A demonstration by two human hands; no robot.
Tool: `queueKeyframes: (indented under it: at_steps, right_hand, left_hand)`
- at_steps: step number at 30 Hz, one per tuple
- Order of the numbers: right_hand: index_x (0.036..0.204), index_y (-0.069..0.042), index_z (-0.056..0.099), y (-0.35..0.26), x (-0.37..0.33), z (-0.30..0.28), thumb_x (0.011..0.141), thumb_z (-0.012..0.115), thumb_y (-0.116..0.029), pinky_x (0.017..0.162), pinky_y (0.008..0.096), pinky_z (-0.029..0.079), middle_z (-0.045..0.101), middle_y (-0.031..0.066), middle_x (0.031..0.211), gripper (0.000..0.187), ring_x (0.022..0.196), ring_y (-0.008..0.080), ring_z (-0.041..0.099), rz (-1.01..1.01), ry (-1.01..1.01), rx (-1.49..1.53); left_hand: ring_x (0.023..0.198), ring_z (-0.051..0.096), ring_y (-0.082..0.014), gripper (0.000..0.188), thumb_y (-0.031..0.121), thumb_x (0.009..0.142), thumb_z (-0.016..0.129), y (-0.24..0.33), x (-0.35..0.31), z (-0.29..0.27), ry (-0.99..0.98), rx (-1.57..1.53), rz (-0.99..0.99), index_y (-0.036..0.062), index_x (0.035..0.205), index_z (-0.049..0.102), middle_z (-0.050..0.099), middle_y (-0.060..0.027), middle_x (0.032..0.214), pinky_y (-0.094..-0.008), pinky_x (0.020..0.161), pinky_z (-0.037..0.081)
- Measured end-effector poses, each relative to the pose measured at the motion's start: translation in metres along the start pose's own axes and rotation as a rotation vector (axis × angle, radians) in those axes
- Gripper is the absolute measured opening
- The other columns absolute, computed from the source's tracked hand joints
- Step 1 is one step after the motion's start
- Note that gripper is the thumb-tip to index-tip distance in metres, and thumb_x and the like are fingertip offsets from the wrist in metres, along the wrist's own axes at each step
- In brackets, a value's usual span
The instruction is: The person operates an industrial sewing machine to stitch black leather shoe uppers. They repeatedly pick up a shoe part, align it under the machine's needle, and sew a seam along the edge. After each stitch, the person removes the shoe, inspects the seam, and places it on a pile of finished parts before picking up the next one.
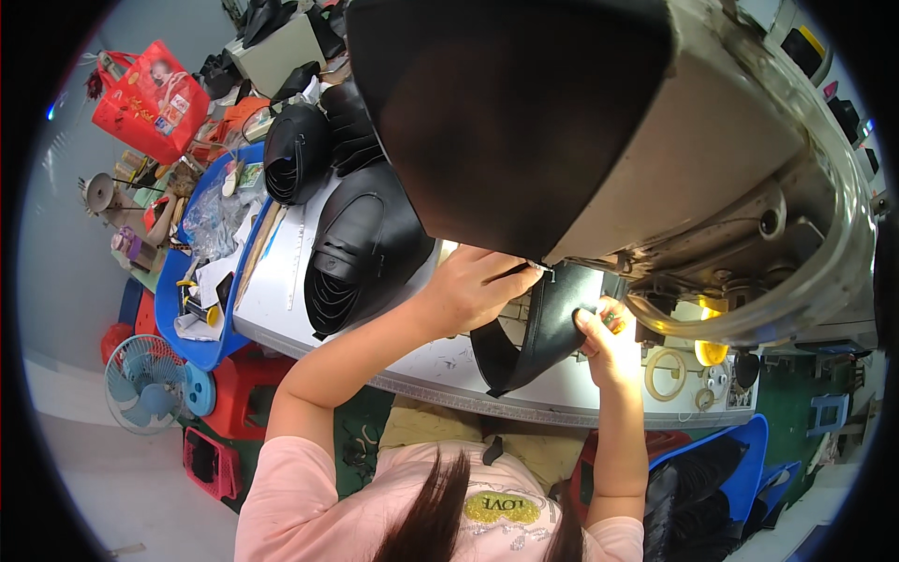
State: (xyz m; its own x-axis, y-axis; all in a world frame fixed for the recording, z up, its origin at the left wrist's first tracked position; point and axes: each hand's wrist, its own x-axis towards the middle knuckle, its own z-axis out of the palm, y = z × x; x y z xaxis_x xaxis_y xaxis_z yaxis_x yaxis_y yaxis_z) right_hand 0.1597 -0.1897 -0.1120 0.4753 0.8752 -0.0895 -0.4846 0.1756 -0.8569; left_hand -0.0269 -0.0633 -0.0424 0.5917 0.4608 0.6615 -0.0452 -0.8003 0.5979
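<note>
A curved black leather shoe upper hangs over the front of the white worktable, under the head of a large beige and black sewing machine. My right hand grips its right side, thumb on the face and fingers behind. Close to the upper's top edge, my left hand has its fingertips pinched together beside a small metal part. Whatever lies between those fingertips is too small to make out. The machine's body covers the area just above my left fingers.
Stacked black uppers lie left of my left hand. A blue tray with plastic bags and tools sits further left. Rings of tape rest on the table at right. Below are a red stool, a fan and a blue bin.
</note>
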Motion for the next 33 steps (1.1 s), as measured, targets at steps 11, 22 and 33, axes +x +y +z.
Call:
queueKeyframes:
  at_steps: [11,22,33]
  right_hand:
    - [0.076,-0.007,0.053,-0.005,-0.004,0.008,0.074,0.065,-0.005,0.042,0.0157,0.033,0.049,-0.0017,0.061,0.012,0.047,0.0029,0.041,-0.065,0.018,-0.230]
    - [0.079,-0.005,0.052,-0.024,-0.006,0.029,0.076,0.063,-0.010,0.043,0.0153,0.027,0.046,-0.0037,0.060,0.013,0.046,0.0023,0.035,-0.127,0.031,-0.490]
    - [0.090,0.001,0.064,-0.336,-0.065,-0.170,0.081,0.061,-0.020,0.065,0.0260,0.048,0.065,0.0115,0.086,0.023,0.076,0.0174,0.062,-1.570,1.218,-1.458]
  left_hand:
    - [0.080,0.056,-0.0235,0.019,0.001,0.063,0.063,0.010,0.010,-0.012,0.023,0.395,0.353,0.0055,0.082,0.062,0.058,-0.0070,0.089,-0.0320,0.070,0.046]
    - [0.069,0.058,-0.0243,0.011,-0.004,0.064,0.063,-0.024,0.008,0.013,0.159,-0.218,-0.046,0.0014,0.073,0.059,0.060,-0.0089,0.077,-0.0317,0.058,0.045]
    - [0.066,0.057,-0.0247,0.010,-0.007,0.062,0.062,-0.007,0.019,-0.001,0.158,0.250,0.290,-0.0004,0.068,0.058,0.059,-0.0104,0.076,-0.0314,0.055,0.044]
